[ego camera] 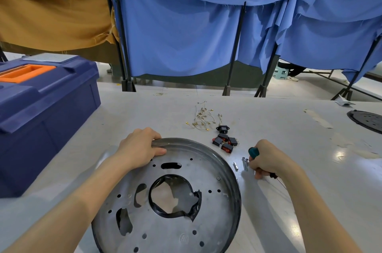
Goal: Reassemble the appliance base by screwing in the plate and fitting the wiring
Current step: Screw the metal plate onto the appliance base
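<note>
- Fingers [149, 134] of the left hand [141, 149] curl over the far left rim of a round metal base plate [171, 232], the thumb pressed flat on its inner face.
- Fingers of the right hand [266, 160] are clenched round a screwdriver [253, 152]. Its teal handle pokes out above the thumb and its thin shaft trails from the heel of the hand toward the person.
- The base plate lies on a pale grey table [289, 128] directly in front of the person, dish side up. It has a dark rim and many drilled holes and slots, and torn black film lines its large central opening.
- Two long screws [245, 163] lie side by side just beside the right fingertips; a small metal spacer [235, 166] rests between them and the plate's rim.
- Beyond the rim, black-and-red rocker switches [224, 142] sit in a cluster, with a black power socket [222, 128] just behind them.
- Short pale wires [201, 118] with brass terminals lie in a loose tangle farther back, apart from the switches.
- A dark blue toolbox [47, 112] with an orange handle stands shut at the table's left.
- A black disc [368, 120] lies at the table's far right edge, partly out of frame.
- Blue cloth [186, 36] and tan cloth [51, 5] hang from black frames behind the table.
</note>
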